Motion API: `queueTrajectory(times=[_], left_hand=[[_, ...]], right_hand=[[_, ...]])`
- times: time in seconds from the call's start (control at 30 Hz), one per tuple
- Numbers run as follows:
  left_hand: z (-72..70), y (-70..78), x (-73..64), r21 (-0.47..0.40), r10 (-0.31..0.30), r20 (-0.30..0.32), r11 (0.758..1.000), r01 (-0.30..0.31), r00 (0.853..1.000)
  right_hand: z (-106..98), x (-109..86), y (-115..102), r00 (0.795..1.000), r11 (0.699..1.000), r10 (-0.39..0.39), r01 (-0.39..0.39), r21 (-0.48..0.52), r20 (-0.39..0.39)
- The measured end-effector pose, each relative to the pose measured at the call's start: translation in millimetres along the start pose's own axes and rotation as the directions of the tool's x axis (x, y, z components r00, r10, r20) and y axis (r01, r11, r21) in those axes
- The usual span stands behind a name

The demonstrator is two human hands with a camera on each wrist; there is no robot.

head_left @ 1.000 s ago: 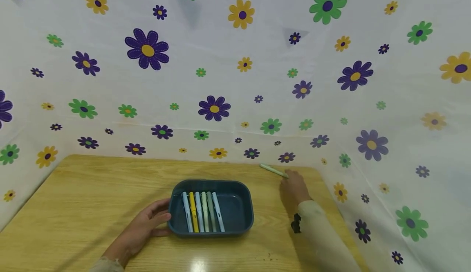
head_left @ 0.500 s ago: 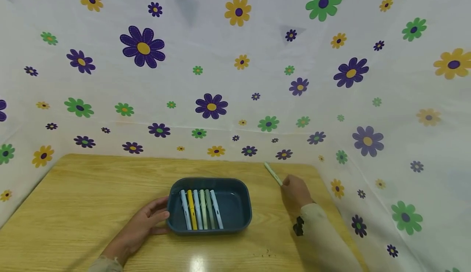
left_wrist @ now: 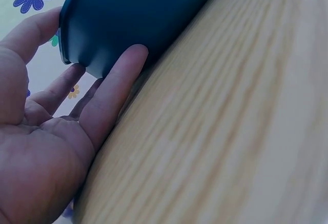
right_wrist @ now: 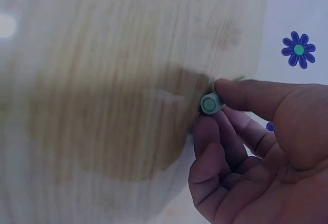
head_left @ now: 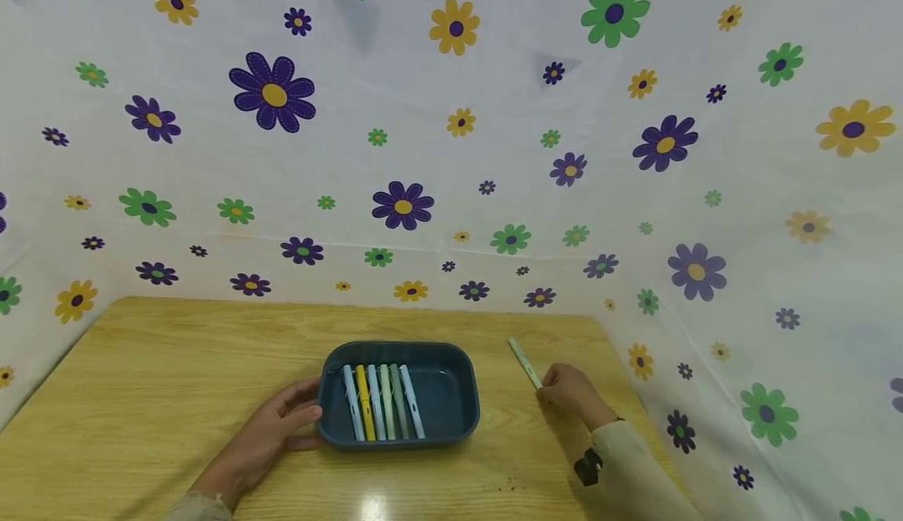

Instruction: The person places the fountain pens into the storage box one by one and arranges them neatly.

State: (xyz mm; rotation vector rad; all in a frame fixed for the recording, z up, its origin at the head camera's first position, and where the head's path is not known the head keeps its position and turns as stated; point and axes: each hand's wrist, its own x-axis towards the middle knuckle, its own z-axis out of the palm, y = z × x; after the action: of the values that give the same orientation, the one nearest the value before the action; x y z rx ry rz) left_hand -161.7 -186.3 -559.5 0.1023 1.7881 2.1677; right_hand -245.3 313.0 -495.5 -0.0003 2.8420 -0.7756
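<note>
My right hand (head_left: 570,390) pinches a pale green pen (head_left: 525,363) between thumb and fingers at its near end, right of the tray. In the right wrist view, the round end of that pen (right_wrist: 209,104) shows between the thumb and fingers. My left hand (head_left: 271,431) touches the left end of a dark blue tray (head_left: 451,349). The left wrist view has extended fingers (left_wrist: 114,88) against the outer wall of the tray (left_wrist: 118,24). Inside the tray's left half, several pens lie side by side: pale blue, green and one yellow pen (head_left: 364,403).
The wooden table (head_left: 212,356) meets a white flowered cloth (head_left: 423,153) at the back and sides. Small dark specks (head_left: 511,483) dot the table in front of the tray's right end.
My right hand has drawn the pale green pen nearer from the back of the table, and the pen has turned. My left hand has stayed at the tray.
</note>
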Motion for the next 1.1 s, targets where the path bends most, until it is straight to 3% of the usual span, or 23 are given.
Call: queueTrajectory(times=[0.27, 0.77, 1.1], left_hand=[[-1.5, 0.5, -0.9, -0.001, -0.021, -0.008, 1.0, 0.021, 1.0], [-0.7, 1.3, -1.1, -0.005, -0.021, -0.004, 1.0, 0.021, 1.0], [0.1, 2.0, -1.5, -0.001, -0.027, -0.001, 1.0, 0.027, 1.0]], right_hand=[[-2.9, 1.0, 4.2, 0.997, 0.997, 0.03, -0.034, 0.07, 0.069], [15.6, 41.1, -23.4, 1.0, 0.995, -0.002, 0.003, 0.104, -0.01], [20.6, 38.9, -31.6, 0.997, 0.978, 0.072, -0.075, 0.195, 0.025]])
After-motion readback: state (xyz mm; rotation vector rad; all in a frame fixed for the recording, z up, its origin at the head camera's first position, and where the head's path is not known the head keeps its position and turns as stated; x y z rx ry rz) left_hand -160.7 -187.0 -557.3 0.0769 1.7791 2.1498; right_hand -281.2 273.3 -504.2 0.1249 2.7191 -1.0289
